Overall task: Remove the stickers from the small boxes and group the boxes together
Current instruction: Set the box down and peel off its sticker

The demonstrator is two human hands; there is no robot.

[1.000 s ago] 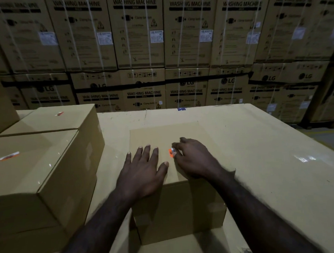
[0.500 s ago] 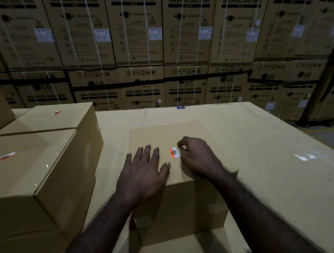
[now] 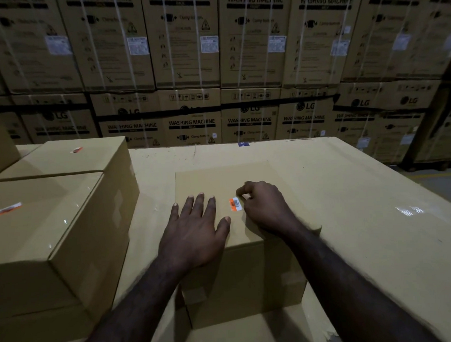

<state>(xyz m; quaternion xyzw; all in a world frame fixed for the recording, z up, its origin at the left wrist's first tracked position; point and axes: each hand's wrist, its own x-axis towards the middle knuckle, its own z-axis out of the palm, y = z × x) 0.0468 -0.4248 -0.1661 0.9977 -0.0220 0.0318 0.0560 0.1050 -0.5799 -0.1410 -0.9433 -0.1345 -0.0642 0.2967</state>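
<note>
Now | left hand (image 3: 194, 238) fingers spread flat, bracing centre box (image 3: 220, 186) | right hand (image 3: 265, 208) fingers curled together at sticker (image 3: 235, 204) edge, apparently to peel; pinch unclear

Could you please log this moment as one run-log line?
left hand flat on box | right hand picking sticker edge | sticker on
</note>
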